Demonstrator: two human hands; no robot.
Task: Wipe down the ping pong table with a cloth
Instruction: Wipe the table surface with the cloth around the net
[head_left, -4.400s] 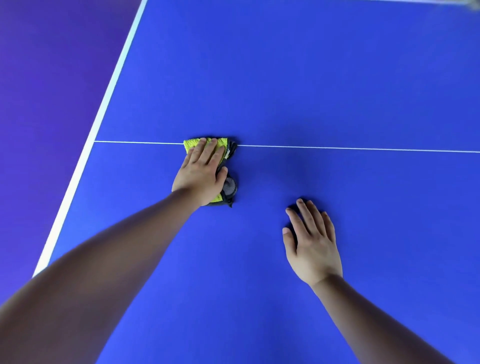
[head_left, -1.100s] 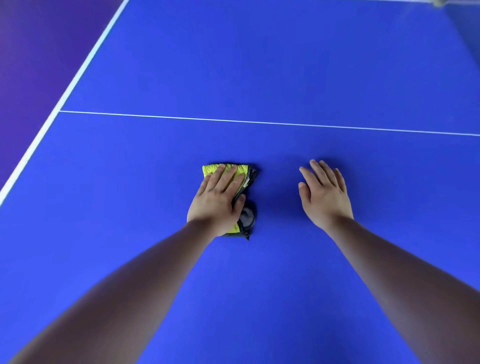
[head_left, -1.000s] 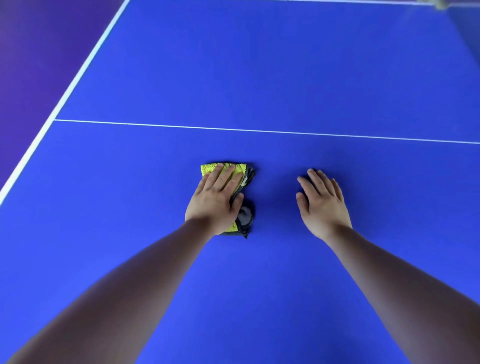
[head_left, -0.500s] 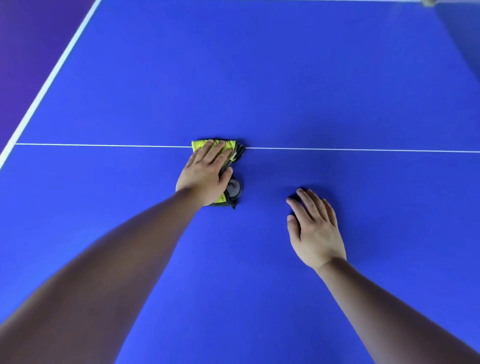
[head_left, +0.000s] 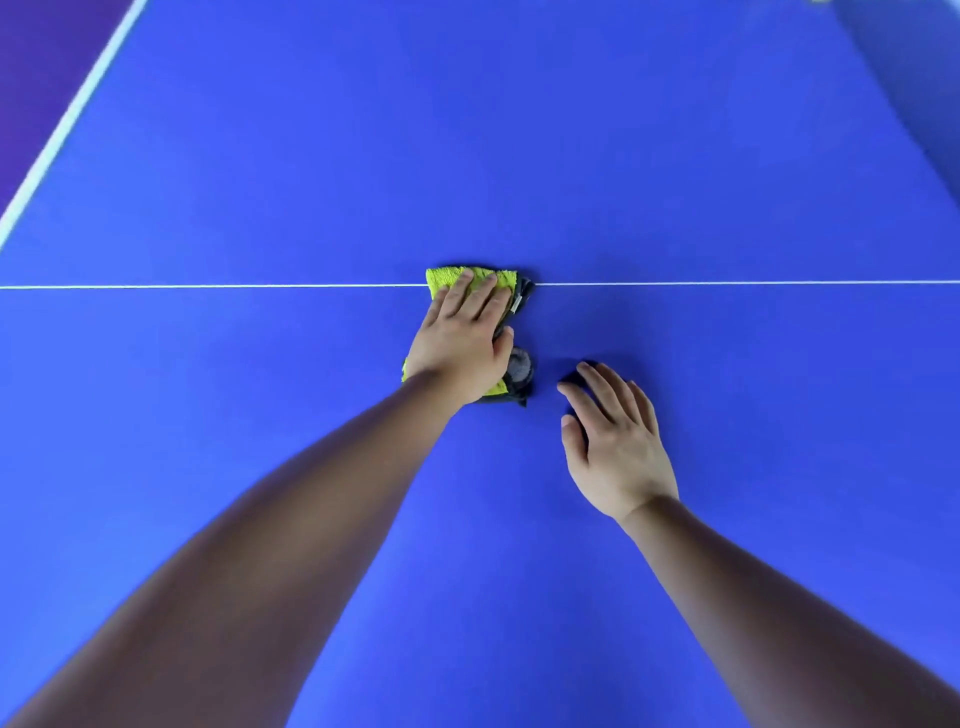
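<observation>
**Blue desk (head_left: 519, 156), cloth (head_left: 447, 276) at the white line: flat pressure, overlapping passes**

Blue desk surface fills nearly the whole view, with a thin white centre line (head_left: 208, 286) across it, a white edge stripe (head_left: 67, 124) at far left and purple floor (head_left: 31, 62) beyond. The folded cloth, yellow-green on top and dark grey beneath, lies on the centre line, its far edge just past it. The left hand (head_left: 460, 345) lies flat on the cloth with fingers straight, pressing rather than gripping. The right hand (head_left: 615, 452) rests open on the bare desk just beside the cloth and holds nothing.

The stroke seems to be at its far end. To wipe well, I would spread the weight across the whole palm so the folds do not bunch. Each pass should overlap the last one, and the bracing hand should stay off the freshly wiped lanes.
</observation>
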